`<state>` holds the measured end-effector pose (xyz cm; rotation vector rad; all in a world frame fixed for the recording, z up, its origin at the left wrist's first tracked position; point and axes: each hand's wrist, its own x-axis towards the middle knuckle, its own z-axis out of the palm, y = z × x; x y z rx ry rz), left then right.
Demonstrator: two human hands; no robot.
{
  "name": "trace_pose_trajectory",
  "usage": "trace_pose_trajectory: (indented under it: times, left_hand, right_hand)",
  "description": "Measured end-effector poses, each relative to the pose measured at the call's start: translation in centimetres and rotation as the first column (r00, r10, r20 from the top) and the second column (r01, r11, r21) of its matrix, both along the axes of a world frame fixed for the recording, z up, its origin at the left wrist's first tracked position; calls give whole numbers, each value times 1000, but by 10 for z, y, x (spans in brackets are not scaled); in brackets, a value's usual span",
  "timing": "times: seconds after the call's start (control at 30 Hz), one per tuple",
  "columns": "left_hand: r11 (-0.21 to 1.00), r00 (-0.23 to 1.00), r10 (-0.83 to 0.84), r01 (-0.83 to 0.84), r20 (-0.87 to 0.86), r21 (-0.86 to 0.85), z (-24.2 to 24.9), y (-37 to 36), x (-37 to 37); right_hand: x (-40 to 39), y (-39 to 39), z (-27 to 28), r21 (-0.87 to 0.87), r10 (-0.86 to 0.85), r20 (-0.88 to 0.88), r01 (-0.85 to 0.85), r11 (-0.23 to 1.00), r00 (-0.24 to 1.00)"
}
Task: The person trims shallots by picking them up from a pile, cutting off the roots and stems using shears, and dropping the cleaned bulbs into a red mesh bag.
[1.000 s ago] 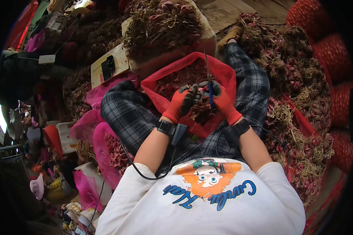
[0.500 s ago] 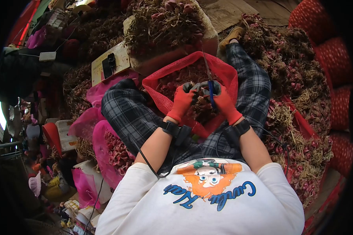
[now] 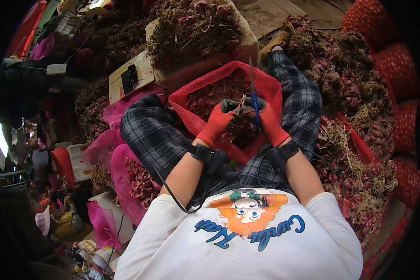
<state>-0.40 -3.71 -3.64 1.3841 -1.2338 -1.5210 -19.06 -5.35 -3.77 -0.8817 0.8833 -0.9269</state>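
Observation:
Over the open red mesh bag (image 3: 198, 88), my two gloved hands meet at the fingertips. My left hand (image 3: 220, 117), in a red glove with grey fingers, is closed on a shallot's dry stem (image 3: 242, 101); the bulb itself is mostly hidden by the fingers. In my right hand (image 3: 267, 119), gloved alike, is a blue-handled knife (image 3: 255, 111) with its long thin blade pointing up and away from me. The fingers of that hand also press near the stem. Loose shallots (image 3: 219, 95) lie inside the bag, between my legs.
A big sack heaped with dry-stemmed shallots (image 3: 196, 35) stands ahead. More shallots (image 3: 354, 102) are piled at right beside filled red sacks (image 3: 396, 70). At left are a phone (image 3: 129, 79) on a carton (image 3: 114, 86) and a pink net bag of shallots (image 3: 140, 179). Cables run from my wrists.
The knife has swung from leaning left to nearly upright, its blade tip shifting right. My left fingers have rolled slightly, and a pale dry stem now shows between the hands.

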Motion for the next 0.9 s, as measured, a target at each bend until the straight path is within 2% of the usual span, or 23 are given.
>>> trace_pose_trajectory:
  times: [0.07,0.17,0.27,0.37,0.4,0.47,0.57,0.67,0.7,0.73,0.77,0.8,0.83,0.87,0.9]
  left_hand:
    - [999,999,23,-24,-24,-24,8,2,-4]
    - [998,979,52,-41,-198,55,16,3,-8]
    - [964,963,87,-16,-256,266,24,2,-11]
    - [967,968,-4,67,-251,246,20,5,-10]
    - [971,968,-11,70,-250,229,20,4,-8]
    - [978,969,-26,76,-247,194,20,1,-5]
    - [984,986,-57,82,-156,157,30,5,-6]
    - [987,916,89,-28,-391,158,44,11,-17]
    - [992,989,-111,105,-99,-68,37,12,-14]
    - [926,942,-238,293,235,-239,31,13,-9]
    - [799,786,-269,505,556,-327,26,13,-7]
    - [938,944,-240,285,224,-197,19,13,-7]
    - [995,989,-98,101,-114,23,19,13,-11]
    - [957,911,131,-13,-392,289,20,12,-12]
    - [976,931,93,-15,-353,219,21,12,-12]
  right_hand:
    - [-1,0,2,-8,3,30,-3,1000,1000]
    - [-4,-2,6,24,60,88,-62,998,994]
    - [-6,0,9,188,1,293,-58,981,956]
    - [-5,-5,-10,183,30,220,-72,980,975]
    - [-9,-5,-14,113,70,167,-90,990,984]
    - [-10,-6,12,-24,137,52,-136,990,989]
    - [-9,-9,16,-228,152,-281,-220,949,948]
    - [-5,-4,11,-83,63,7,-62,995,998]
    - [-3,-1,9,-93,17,8,-16,996,1000]
    - [0,1,7,-104,-29,9,30,994,1000]
    - [1,2,5,-114,-74,9,74,991,997]
    - [0,2,2,-109,-58,-6,57,992,998]
    - [-1,2,-2,-103,-40,-20,38,994,999]
    - [-1,2,-5,-97,-22,-32,19,995,999]
    - [-3,1,-8,37,-10,54,8,999,998]
